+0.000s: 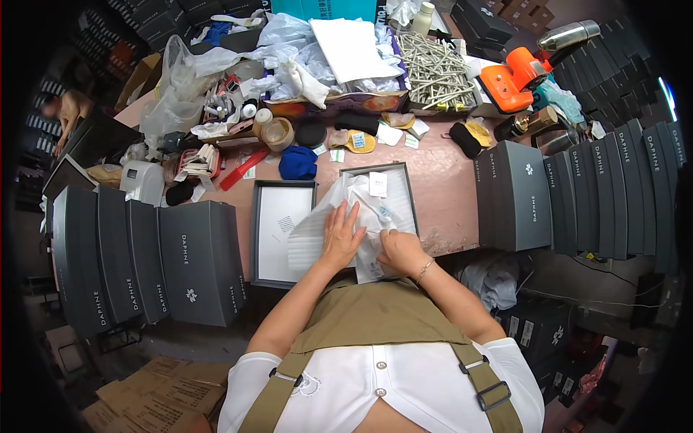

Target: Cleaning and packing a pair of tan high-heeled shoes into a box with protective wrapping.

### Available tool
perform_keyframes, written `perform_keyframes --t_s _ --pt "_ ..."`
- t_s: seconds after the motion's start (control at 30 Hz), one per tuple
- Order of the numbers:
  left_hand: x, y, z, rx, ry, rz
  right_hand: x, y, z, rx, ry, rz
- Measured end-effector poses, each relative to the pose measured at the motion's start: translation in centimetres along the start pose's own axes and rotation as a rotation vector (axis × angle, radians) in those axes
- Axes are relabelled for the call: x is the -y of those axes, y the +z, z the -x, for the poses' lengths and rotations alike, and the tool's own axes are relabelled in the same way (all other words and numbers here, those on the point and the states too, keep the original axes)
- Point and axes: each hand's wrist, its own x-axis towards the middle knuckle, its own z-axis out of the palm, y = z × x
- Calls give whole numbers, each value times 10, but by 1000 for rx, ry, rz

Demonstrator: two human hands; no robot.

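Observation:
A dark grey shoe box (412, 193) stands open on the table before me, lined with thin white wrapping sheet (310, 242) that spills over its left side. My left hand (341, 237) lies on this sheet with its fingers stretched out. On the box's near right part, my right hand (403, 250) has its fingers curled onto the white wrapping; what lies under it is hidden. A small white card (377, 185) rests on top of the wrapping towards the far end. Partly under the sheet's left edge sits the box lid (268, 249), its white inside facing up.
Upright dark boxes line both sides, with one box (198, 252) at left and another (505, 195) at right. Farther back are a blue cloth (297, 163), a red comb (244, 170), a bin of grey sticks (437, 68), an orange tool (514, 78) and a heap of white wrapping (289, 36).

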Motion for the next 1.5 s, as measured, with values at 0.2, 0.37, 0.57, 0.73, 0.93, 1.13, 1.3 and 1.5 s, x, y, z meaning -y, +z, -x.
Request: perform_keyframes --t_s 0.2,0.37,0.57,0.73,0.93,1.13,1.3,1.5 --pt "30 11 -14 -132 54 210 -14 -90 -12 332 -147 200" --pt "59 29 -12 -403 -228 188 -51 -116 -17 653 -200 -448" --pt "40 -8 4 -38 -283 165 -102 -54 27 382 -84 -1605" --pt "-8 -36 -21 -187 28 334 -86 -32 24 46 -105 -1829" --pt "47 -11 -8 17 -409 294 -49 -32 12 -91 -30 -1871" --pt "21 -6 -8 -227 -97 164 -74 -26 29 -243 72 -1586" --pt "32 29 -41 -226 -451 158 -129 -63 33 -359 206 -836" --pt "43 23 -53 -81 -538 403 -96 -11 16 -609 135 15"
